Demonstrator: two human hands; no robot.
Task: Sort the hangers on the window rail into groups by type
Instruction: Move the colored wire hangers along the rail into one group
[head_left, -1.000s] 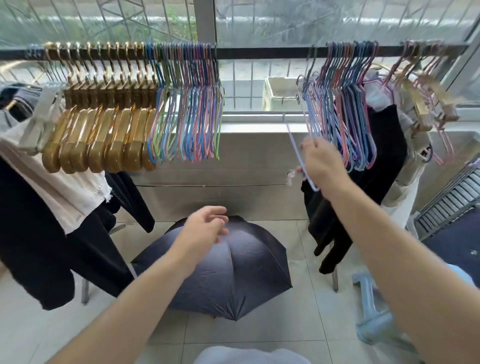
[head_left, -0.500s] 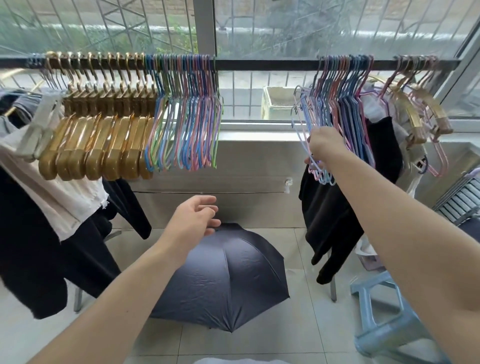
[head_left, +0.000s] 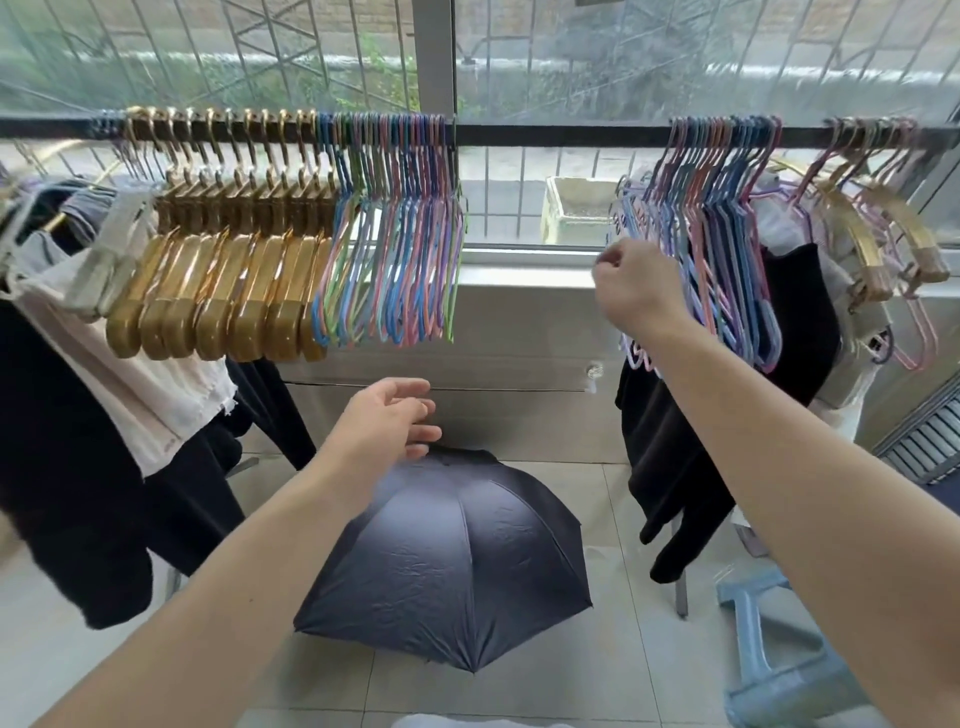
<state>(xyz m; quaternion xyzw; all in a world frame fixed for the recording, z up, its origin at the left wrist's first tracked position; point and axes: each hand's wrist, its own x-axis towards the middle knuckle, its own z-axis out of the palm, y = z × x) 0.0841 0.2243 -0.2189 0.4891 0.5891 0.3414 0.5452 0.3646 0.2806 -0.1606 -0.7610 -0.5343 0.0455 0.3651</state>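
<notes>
Window rail (head_left: 561, 134) full of colored hangers (head_left: 400, 249)

Glossy gold hangers (head_left: 218, 291), matt umbrella (head_left: 452, 566)

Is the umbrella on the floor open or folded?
Open. The dark umbrella has its canopy spread taut, ribs fanning out from the top, resting on the tiled floor.

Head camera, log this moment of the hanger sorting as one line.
right hand: fingers curled at right bunch of coloured wire hangers | left hand: open, holding nothing | gold hangers: grouped left on rail
</notes>
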